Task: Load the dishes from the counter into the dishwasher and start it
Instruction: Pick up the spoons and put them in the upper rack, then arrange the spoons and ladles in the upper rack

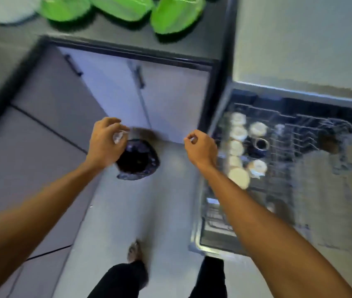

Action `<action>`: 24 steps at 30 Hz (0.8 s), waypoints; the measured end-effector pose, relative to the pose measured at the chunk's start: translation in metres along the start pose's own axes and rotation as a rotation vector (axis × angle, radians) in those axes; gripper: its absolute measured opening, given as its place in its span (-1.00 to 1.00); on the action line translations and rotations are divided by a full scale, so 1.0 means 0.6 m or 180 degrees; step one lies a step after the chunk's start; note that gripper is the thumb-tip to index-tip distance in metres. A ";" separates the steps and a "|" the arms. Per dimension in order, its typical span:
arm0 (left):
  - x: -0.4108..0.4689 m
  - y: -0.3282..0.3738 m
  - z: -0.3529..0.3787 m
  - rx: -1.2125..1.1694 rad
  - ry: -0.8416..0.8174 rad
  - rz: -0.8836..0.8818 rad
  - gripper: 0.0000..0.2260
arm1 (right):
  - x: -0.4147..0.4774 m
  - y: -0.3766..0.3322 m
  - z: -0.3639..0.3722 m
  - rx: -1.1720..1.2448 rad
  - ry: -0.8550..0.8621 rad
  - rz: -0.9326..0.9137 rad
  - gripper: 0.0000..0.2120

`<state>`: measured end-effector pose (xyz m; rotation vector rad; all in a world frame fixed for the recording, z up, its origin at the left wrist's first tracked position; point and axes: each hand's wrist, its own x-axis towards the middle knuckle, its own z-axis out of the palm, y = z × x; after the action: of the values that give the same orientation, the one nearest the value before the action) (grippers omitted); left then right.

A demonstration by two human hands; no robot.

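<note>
— How many dishes are on the counter?

— Four, at its far edge. There are three green dishes side by side, and one white plate just left of them.

— And the dishwasher?

— The dishwasher rack stands pulled out on the right. I count about seven pale cups in two rows at its left end, and one dark cup with a shiny rim among them. The blur makes the seven uncertain.

— The hands?

— Two, both bare. The left hand curls its fingers round one small clear object, too blurred to name. It is right above one bin, which is lined with a black bag and stands on the floor against the cabinet doors.

— The right?

— The right hand is near the rack's left edge, with fingers curled in and thumb against the forefinger. There is a pale spot at the tips, and I cannot tell whether it pinches anything.

— Anything else?

— Two dark handles on the cabinet doors, and one foot on the floor.
</note>
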<state>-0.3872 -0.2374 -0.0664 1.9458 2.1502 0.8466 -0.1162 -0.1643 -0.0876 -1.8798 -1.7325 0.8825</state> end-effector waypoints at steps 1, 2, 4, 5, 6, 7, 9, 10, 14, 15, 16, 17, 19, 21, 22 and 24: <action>-0.022 -0.056 -0.060 0.0034 0.0207 -0.0099 -0.86 | -0.019 -0.066 0.054 -0.0022 -0.0105 -0.0218 -0.89; -0.041 -0.097 -0.107 0.0070 0.0327 -0.0168 -0.86 | -0.038 -0.118 0.096 -0.0052 -0.0186 -0.0399 -0.88; -0.084 -0.177 -0.207 0.0203 0.0509 -0.0315 -0.87 | -0.084 -0.234 0.178 -0.0078 -0.0383 -0.0735 -0.88; -0.104 -0.209 -0.249 0.0268 0.0587 -0.0392 -0.86 | -0.106 -0.285 0.213 -0.0043 -0.0491 -0.0899 -0.89; -0.129 -0.243 -0.298 0.0315 0.0669 -0.0526 -0.85 | -0.131 -0.342 0.252 -0.0009 -0.0625 -0.1081 -0.90; -0.152 -0.266 -0.330 0.0328 0.0743 -0.0640 -0.84 | -0.153 -0.383 0.278 0.0055 -0.0732 -0.1219 -0.91; -0.206 -0.313 -0.410 0.0360 0.0975 -0.0987 -0.83 | -0.204 -0.481 0.337 0.0102 -0.0997 -0.1644 -0.92; -0.232 -0.332 -0.442 0.0409 0.1071 -0.1164 -0.83 | -0.227 -0.520 0.362 0.0097 -0.1140 -0.1891 -0.93; -0.337 -0.404 -0.544 0.0718 0.1265 -0.1897 -0.77 | -0.302 -0.648 0.457 -0.0143 -0.1699 -0.3116 -0.82; -0.355 -0.417 -0.558 0.0778 0.1267 -0.2053 -0.75 | -0.313 -0.667 0.475 -0.0255 -0.1746 -0.3351 -0.79; -0.381 -0.432 -0.577 0.0838 0.1308 -0.2289 -0.74 | -0.330 -0.696 0.500 -0.0339 -0.1844 -0.3582 -0.77; -0.396 -0.440 -0.587 0.0861 0.1313 -0.2504 -0.72 | -0.339 -0.712 0.516 -0.0407 -0.1948 -0.3713 -0.76; -0.423 -0.457 -0.607 0.0861 0.1366 -0.2942 -0.68 | -0.359 -0.747 0.559 -0.0480 -0.2218 -0.3909 -0.77; -0.443 -0.474 -0.620 0.0899 0.1370 -0.3332 -0.63 | -0.374 -0.770 0.599 -0.0575 -0.2463 -0.4068 -0.79; -0.450 -0.483 -0.624 0.0937 0.1333 -0.3493 -0.61 | -0.380 -0.779 0.617 -0.0624 -0.2541 -0.4163 -0.81; -0.469 -0.507 -0.628 0.0984 0.1324 -0.3870 -0.57 | -0.393 -0.802 0.658 -0.0647 -0.2726 -0.4340 -0.85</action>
<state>-0.7757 -0.6298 0.0271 0.1950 3.1129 0.6669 -0.7396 -0.3784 0.0062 0.0494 -2.9246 0.8875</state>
